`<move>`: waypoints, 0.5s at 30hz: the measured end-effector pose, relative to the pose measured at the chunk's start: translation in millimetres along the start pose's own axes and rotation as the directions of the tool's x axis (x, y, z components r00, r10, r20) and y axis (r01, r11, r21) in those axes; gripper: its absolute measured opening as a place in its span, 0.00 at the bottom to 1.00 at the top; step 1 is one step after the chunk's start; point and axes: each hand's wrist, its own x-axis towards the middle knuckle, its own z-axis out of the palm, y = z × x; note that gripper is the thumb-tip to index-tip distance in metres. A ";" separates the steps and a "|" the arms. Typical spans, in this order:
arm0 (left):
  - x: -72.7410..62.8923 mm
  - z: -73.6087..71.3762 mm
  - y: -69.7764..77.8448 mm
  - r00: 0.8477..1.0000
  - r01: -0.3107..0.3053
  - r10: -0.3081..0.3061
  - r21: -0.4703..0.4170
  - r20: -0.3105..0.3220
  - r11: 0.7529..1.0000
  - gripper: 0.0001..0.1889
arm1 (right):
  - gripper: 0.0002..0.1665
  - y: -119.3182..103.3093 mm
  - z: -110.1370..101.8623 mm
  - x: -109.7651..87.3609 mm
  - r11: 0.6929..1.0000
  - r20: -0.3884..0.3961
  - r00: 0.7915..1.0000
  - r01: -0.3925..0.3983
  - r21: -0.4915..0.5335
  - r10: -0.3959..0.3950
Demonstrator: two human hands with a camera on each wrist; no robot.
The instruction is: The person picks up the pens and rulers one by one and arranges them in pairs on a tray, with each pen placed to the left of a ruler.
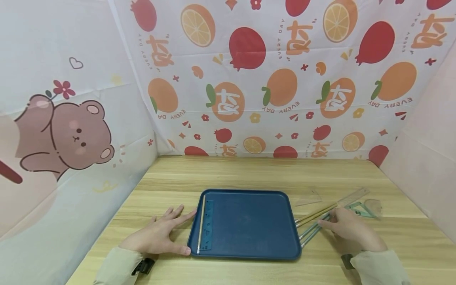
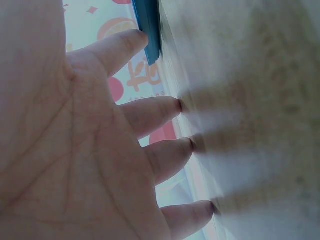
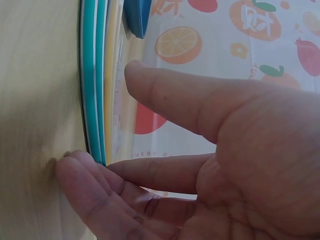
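Note:
A dark blue tray [image 1: 246, 225] lies on the table, with a transparent ruler [image 1: 207, 229] and a wooden pencil [image 1: 201, 223] side by side along its left edge. My left hand [image 1: 160, 234] spreads its fingers at that edge, thumb and index finger touching the rim. Right of the tray, my right hand [image 1: 350, 227] reaches over green pencils [image 1: 310, 234] and yellow pencils [image 1: 315, 215]. In the right wrist view its fingers bend at the end of the green pencils [image 3: 95, 75], while the thumb [image 3: 160, 87] stands apart from them.
Beyond the right hand lie a clear ruler [image 1: 354, 196], a green set square [image 1: 360, 209] and a clear rounded piece [image 1: 373, 208], perhaps a protractor. A clear triangle [image 1: 309, 198] lies near the tray's right side. Patterned cloth [image 1: 249, 130] hangs behind the table.

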 end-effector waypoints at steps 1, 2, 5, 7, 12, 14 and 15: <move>0.0 0.0 0.1 1.000 -0.002 0.002 -0.005 0.002 1.000 0.58 | 0.27 0.4 0.3 0.2 1.000 -0.002 1.000 -0.002 0.003 0.002; 0.2 -0.1 0.1 1.000 -0.005 0.005 -0.007 0.002 1.000 0.58 | 0.27 0.7 0.6 0.5 1.000 -0.002 1.000 -0.003 0.005 0.003; 0.8 -0.2 0.2 1.000 -0.011 0.011 -0.010 0.004 1.000 0.58 | 0.27 1.4 1.4 2.0 1.000 0.003 1.000 -0.025 0.006 0.025; 1.0 -0.2 0.3 1.000 -0.010 0.010 -0.010 0.004 1.000 0.58 | 0.25 1.8 1.8 3.3 0.999 0.001 1.000 -0.032 0.009 0.032; 1.2 -0.1 0.9 1.000 -0.001 0.001 -0.007 0.004 1.000 0.58 | 0.24 1.9 3.1 7.1 0.999 -0.020 0.999 -0.043 0.013 0.043; 1.4 0.0 0.9 1.000 0.001 -0.001 -0.004 0.004 1.000 0.58 | 0.25 1.5 3.7 8.0 0.999 -0.037 0.999 -0.038 0.010 0.038; 1.5 0.1 0.8 1.000 0.001 -0.001 -0.003 0.004 1.000 0.58 | 0.26 1.3 4.2 8.3 0.999 -0.043 0.998 -0.040 0.009 0.040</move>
